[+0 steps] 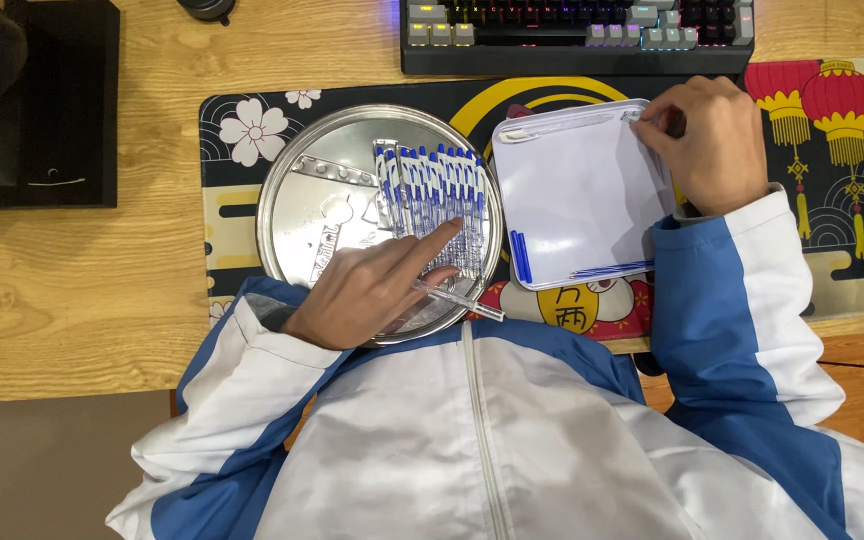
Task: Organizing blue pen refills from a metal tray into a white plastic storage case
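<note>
Left hand [367,290] forefinger outstretched over pens [432,200]

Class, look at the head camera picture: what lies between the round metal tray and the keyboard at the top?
In the head view, only the patterned desk mat lies between the metal tray and the keyboard; that stretch is otherwise bare.

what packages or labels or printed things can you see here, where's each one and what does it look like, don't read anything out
Zip pouch: right of the metal tray, flat, white, rounded corners, a few blue pens inside; the right hand grips its top corner.
Desk mat: under tray and pouch, black with white flowers, red lanterns, yellow ring.
Pens: row on the tray, clear with blue caps; the left hand touches them.
No screen in view.
</note>
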